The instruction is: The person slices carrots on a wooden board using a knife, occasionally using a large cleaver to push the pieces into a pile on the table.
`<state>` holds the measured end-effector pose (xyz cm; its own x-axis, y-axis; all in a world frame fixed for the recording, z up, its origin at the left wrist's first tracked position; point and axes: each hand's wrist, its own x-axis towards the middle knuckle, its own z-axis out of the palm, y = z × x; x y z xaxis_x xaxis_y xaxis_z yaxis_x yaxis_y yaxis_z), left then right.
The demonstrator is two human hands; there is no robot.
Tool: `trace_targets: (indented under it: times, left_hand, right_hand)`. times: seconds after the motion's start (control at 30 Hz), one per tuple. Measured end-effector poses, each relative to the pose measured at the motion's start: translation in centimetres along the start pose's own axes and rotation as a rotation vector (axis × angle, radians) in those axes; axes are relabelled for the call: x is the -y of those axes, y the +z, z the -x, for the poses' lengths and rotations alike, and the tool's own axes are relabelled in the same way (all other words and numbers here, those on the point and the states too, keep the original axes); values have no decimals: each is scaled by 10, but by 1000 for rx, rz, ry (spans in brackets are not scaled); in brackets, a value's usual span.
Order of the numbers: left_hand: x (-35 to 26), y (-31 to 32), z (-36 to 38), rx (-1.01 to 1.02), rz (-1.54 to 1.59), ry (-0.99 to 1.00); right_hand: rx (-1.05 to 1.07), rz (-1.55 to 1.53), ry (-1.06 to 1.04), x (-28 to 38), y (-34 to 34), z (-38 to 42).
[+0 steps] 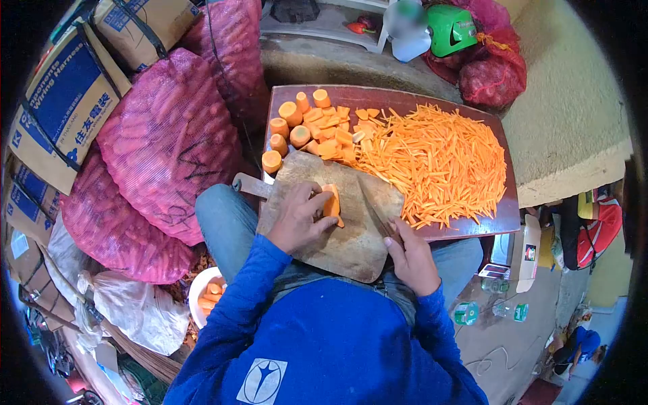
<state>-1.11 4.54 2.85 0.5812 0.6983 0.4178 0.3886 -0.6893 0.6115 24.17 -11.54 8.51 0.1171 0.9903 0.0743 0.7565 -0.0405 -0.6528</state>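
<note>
A worn wooden chopping board [351, 253] lies across the lap and the near edge of a dark red table. My left hand [300, 212] is on the board, its fingertips holding a flat slab of carrot [333, 204]. My right hand [412, 260] grips a knife [372, 204], its blade angled over the board to the right of the slab. Beyond the board lie carrot slices [327, 128] and several short carrot chunks [290, 113]. A large heap of carrot sticks [439, 165] covers the table's right side.
Red mesh sacks of carrots [169, 142] stand at the left beside cardboard boxes [64, 101]. A white bucket [196, 297] with carrots is by my left elbow. A low concrete wall [574, 121] rises at the right. Plastic bottles [466, 312] stand on the floor.
</note>
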Motion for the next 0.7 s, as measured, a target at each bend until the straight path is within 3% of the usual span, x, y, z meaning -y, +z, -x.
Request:
trace_targets:
  times: [0.1, 0.17, 0.3, 0.5, 0.57, 0.63, 0.7]
  left_hand:
    - [0, 2, 0, 10, -29, 3]
    - [3, 5, 0, 18, -11, -39]
    - [11, 11, 1, -16, 59, -79]
    - [16, 9, -10, -145, 172, -168]
    - [24, 0, -15, -303, 101, -150]
    - [35, -6, -16, -306, 100, -212]
    - [47, -12, -19, -265, -172, -170]
  right_hand:
    - [35, -222, 6, 10, 3, 5]
    - [129, -373, 138, 15, 5, 8]
    - [97, -363, 43, 18, 13, 9]
    - [141, -385, 91, 26, 8, 8]
    - [135, -377, 103, 25, 9, 9]
    - [134, -369, 116, 24, 10, 10]
    - [131, -367, 120, 23, 11, 10]
